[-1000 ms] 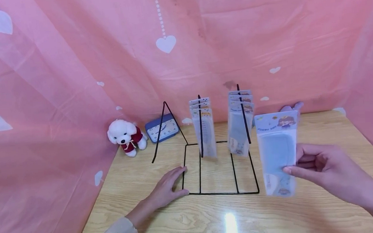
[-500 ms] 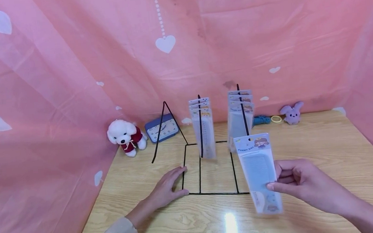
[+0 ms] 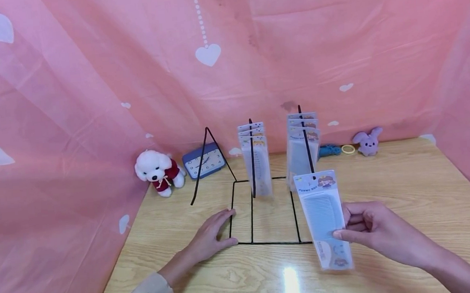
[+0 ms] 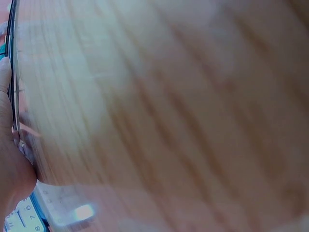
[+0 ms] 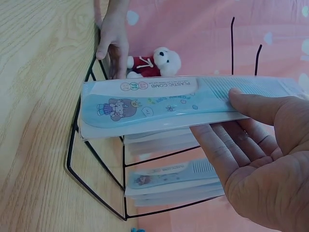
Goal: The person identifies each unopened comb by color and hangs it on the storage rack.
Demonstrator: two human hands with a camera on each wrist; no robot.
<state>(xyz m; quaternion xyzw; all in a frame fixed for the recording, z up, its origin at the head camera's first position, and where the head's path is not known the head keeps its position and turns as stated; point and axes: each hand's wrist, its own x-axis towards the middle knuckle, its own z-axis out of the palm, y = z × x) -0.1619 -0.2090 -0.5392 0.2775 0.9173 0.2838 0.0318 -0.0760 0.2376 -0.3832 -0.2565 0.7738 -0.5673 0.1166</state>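
Note:
A packaged blue plastic comb is pinched between the thumb and fingers of my right hand. The hole in its card top meets the tip of the right hook of a black wire rack. Several packaged combs hang further back on that hook, and more packs hang on the middle hook. No pack hangs on the left hook. My left hand rests on the table with its fingertips at the left side of the rack's base.
A white toy dog and a blue clock stand behind the rack at left. At back right lie a teal bundle, a yellow ring and a purple plush rabbit. A pink curtain encloses the wooden table.
My right hand has brought the packaged comb left and down to the right hook's tip, and its card top now meets the wire. My left hand has stayed in place.

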